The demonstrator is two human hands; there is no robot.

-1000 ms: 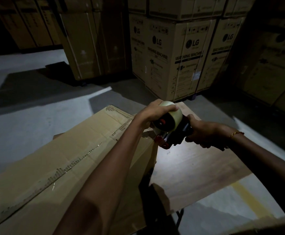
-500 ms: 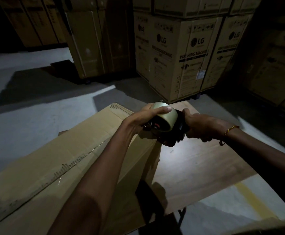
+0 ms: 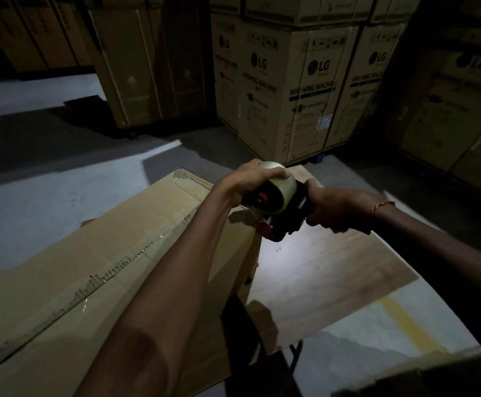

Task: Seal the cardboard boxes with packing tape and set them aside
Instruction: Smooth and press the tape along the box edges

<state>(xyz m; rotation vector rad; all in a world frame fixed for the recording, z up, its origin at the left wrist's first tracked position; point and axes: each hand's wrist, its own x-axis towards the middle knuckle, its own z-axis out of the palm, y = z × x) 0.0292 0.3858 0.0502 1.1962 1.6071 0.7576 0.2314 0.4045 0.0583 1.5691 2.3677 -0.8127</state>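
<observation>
Long tan cardboard box (image 3: 113, 270) lies flat on the wooden bench (image 3: 319, 270), its long axis running from near-left to far-right. Glossy tape strip already covers the centre seam along that axis. Black-and-red tape dispenser with pale tape roll (image 3: 276, 200) sits at the box's far-right end, just past the top edge. Left hand (image 3: 255, 177) is curled over the roll from above; right hand (image 3: 332, 209) is clamped round the dispenser handle, on the bench side. Judgement: next move is cutting or wrapping tape down over that end face, so the pull goes down and toward the right hand. Stacked printed washing-machine cartons (image 3: 299, 90) stand well behind.
</observation>
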